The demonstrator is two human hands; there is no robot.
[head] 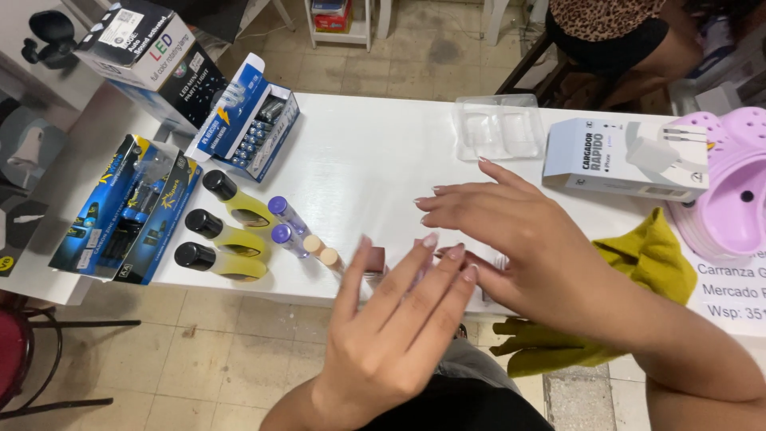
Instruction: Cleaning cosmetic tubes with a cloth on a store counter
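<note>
My left hand [399,319] hovers palm down over the near edge of the white table [367,152], fingers spread, holding nothing. My right hand [511,239] lies just beyond it, fingers extended to the left, partly overlapped by the left fingertips. Under the fingers a small brownish item [375,259] peeks out; most of it is hidden. To the left lie two purple-capped tubes [286,225] and three yellow bottles with black caps [227,231].
Battery boxes [124,209] and an open blue battery carton [254,124] stand at the left. A clear plastic tray [499,126], a white charger box [622,158], lilac clogs [730,187] and a yellow-green cloth [638,271] are at the right. Another person sits behind the table [614,32].
</note>
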